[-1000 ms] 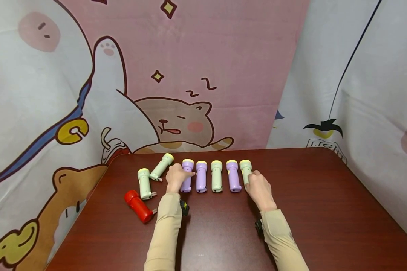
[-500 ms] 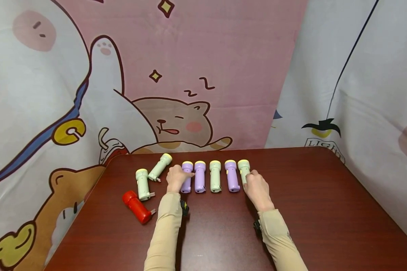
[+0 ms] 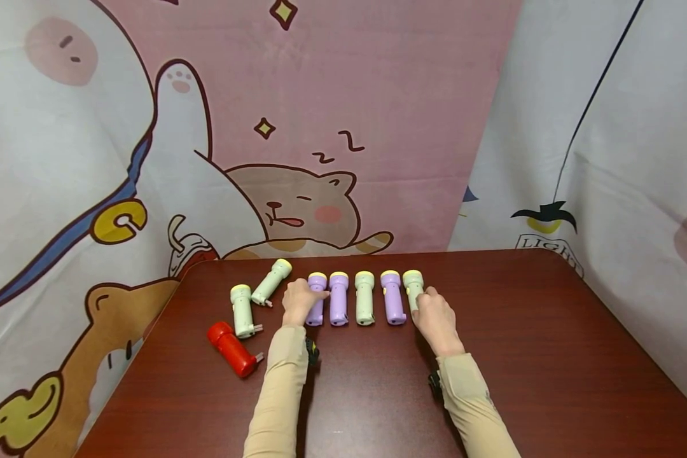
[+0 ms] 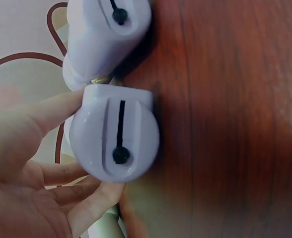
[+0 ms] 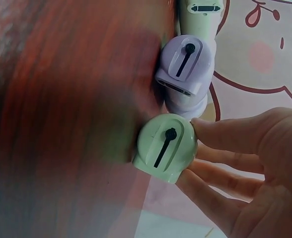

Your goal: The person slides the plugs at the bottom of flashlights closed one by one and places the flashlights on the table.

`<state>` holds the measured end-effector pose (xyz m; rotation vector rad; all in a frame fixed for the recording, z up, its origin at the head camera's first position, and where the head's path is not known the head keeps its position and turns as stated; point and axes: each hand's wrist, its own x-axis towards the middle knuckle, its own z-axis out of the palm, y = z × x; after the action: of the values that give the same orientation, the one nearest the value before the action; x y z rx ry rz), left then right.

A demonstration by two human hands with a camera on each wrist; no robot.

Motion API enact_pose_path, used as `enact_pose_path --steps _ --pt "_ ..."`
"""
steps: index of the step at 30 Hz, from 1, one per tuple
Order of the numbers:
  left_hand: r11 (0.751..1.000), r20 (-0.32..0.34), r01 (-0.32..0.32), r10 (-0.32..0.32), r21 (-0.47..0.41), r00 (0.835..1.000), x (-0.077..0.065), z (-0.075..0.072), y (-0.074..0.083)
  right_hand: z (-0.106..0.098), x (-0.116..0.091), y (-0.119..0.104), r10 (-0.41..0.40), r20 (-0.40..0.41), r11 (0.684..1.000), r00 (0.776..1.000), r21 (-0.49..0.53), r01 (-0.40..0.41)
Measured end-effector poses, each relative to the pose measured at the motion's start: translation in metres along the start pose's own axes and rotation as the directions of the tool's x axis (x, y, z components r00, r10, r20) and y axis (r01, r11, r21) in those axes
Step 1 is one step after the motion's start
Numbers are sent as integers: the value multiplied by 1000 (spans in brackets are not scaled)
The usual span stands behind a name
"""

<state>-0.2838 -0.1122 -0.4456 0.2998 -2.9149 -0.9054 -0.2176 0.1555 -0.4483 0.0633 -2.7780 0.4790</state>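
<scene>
Flashlights lie in a row on the table, lenses pointing away from me. My left hand (image 3: pixel 300 301) grips the purple flashlight (image 4: pixel 113 134) at the row's left end, thumb on one side and fingers on the other. My right hand (image 3: pixel 437 321) pinches the pale green flashlight (image 5: pixel 167 148) at the right end between thumb and fingers. Between them lie a purple flashlight (image 3: pixel 339 299), a pale green flashlight (image 3: pixel 364 298) and another purple flashlight (image 3: pixel 393 297). In the wrist views, the held ones show end caps with a dark slot and slider.
Left of the row lie two pale green flashlights, one upright in view (image 3: pixel 242 312) and one slanted (image 3: pixel 271 282). A red flashlight (image 3: pixel 232 349) lies nearer me, its plug prongs out. The brown table (image 3: pixel 549 356) ends at a patterned cloth (image 3: pixel 412 127) behind.
The purple flashlight in my left hand has shifted slightly towards me and closer to its purple neighbour. My right hand and the other flashlights stay put; the view sways a little.
</scene>
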Motion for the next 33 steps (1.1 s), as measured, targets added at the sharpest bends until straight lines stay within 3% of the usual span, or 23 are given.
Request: enact_pose_path --steps 12,22,30,33 --pt "999 11 -52 52 -9 999 4 -9 0 -1 2 3 12 11 1000 1000 10 -12" --pt "992 -99 -124 125 18 987 19 -22 -8 -2 2 4 18 16 1000 1000 23 -18" --pt "980 -197 -190 197 54 960 34 -25 -25 -3 2 4 23 33 999 999 40 -25" --pt "979 -211 -186 200 84 957 40 -27 -33 -3 2 4 26 40 999 999 44 -28"
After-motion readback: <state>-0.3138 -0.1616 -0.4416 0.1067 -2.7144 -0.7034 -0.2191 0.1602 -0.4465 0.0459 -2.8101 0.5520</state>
